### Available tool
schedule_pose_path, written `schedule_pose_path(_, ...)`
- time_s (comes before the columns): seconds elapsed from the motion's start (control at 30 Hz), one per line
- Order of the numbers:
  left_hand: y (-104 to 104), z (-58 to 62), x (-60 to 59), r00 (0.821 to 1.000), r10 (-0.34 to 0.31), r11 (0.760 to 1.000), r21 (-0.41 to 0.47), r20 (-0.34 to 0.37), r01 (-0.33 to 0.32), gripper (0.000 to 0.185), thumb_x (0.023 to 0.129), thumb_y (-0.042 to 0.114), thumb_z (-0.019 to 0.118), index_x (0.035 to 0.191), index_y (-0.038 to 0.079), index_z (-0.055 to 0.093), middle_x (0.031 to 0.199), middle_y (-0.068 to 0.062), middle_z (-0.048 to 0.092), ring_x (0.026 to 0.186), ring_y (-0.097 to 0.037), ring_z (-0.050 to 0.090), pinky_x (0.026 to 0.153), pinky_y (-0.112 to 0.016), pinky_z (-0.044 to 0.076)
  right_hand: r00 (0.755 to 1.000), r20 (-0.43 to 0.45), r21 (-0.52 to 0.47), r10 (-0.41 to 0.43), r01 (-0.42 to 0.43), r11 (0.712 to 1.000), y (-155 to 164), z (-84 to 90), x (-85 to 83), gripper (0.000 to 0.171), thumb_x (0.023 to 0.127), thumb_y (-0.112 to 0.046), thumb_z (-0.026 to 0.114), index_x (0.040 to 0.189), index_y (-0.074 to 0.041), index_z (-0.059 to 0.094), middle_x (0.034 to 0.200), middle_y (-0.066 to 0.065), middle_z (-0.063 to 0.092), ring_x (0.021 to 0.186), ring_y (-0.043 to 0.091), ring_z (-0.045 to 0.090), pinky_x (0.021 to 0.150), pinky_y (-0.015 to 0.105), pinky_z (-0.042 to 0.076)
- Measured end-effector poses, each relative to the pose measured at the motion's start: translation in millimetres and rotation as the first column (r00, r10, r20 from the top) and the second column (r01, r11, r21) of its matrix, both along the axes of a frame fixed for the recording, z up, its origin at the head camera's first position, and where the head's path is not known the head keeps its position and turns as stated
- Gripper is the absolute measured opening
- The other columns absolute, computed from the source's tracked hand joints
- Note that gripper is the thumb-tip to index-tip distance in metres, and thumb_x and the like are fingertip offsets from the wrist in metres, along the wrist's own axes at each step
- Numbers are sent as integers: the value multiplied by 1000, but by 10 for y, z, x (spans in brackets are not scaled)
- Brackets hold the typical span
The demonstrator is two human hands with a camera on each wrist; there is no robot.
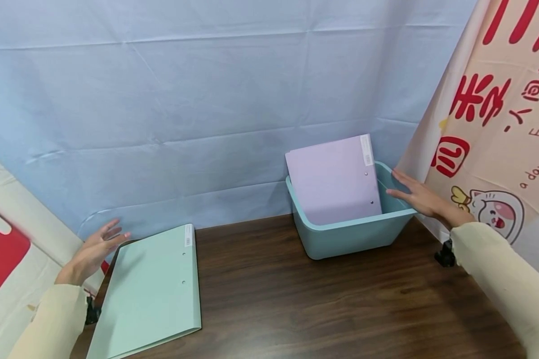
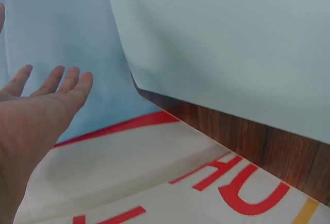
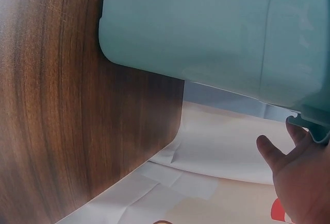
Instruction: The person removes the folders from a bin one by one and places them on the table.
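Purple folder [image 1: 334, 180] stands in the bin [image 1: 350, 234], right hand [image 1: 424, 199] spread on its rim; left hand [image 1: 94, 249] open beside the green folder [image 1: 150, 289], which likely needs gripping next.

Lilac folder's [image 1: 334, 179] lower part hidden inside teal bin [image 1: 350, 237], green folder's [image 1: 150, 294] near corner cut off

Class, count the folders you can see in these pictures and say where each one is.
2. A green folder lies flat on the table by the left hand. A purple folder stands tilted in the bin; it may hide others behind it.
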State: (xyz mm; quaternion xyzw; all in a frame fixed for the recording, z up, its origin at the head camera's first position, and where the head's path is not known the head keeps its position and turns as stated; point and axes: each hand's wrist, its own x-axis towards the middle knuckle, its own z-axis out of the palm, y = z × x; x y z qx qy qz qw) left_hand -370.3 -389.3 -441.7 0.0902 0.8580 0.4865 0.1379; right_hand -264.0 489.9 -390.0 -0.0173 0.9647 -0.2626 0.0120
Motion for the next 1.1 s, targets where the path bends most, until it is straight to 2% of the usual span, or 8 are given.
schedule_pose_path(0.27, 148, 80, 21, 998, -50, 998, 44, -39, 51, 94, 110, 39, 60, 171, 19, -9, 175, -26, -1, 157, -55, 9, 120, -76, 15, 1000, -4, 8, -2, 2, 1000, 3, 13, 12, 90, 109, -55, 49, 171, -13, -2, 175, 27, -5, 156, 59, -1, 109, 90, 8)
schedule_pose_path(0.43, 254, 107, -2, 997, -63, 994, 81, -49, 67, 94, 110, 35, 60, 171, 18, -8, 176, -25, -1, 157, -54, 7, 121, -76, 13, 1000, -1, -3, -9, 9, 1000, 2, -3, 16, 92, 108, -57, 50, 171, -15, -2, 175, 25, -6, 157, 59, -1, 109, 90, 7)
schedule_pose_path(0.67, 450, 165, 15, 994, -85, 991, 99, -70, 92, 94, 109, 34, 63, 172, 17, -5, 176, -25, 3, 157, -52, 12, 121, -75, 16, 1000, 5, -3, -5, 5, 1000, 0, 4, 0, 92, 108, -57, 49, 171, -14, -3, 175, 25, -7, 156, 60, -1, 109, 90, 8)
schedule_pose_path(0.9, 693, 200, 13, 991, -122, 985, 112, -61, 128, 99, 106, 31, 68, 172, 17, -5, 176, -23, 5, 159, -50, 12, 122, -74, 15, 1000, -2, 8, -9, 9, 1000, -15, 8, -3, 92, 108, -56, 49, 171, -12, -2, 175, 26, -6, 156, 60, -1, 110, 89, 7)
schedule_pose_path(1.1, 914, 235, 4, 984, -161, 975, 140, -76, 171, 96, 106, 26, 69, 172, 15, 0, 176, -23, 10, 159, -49, 13, 123, -74, 14, 1000, -3, 10, -15, 15, 1000, -20, 11, 7, 91, 108, -56, 48, 170, -12, -2, 174, 27, -6, 156, 60, -2, 110, 89, 7)
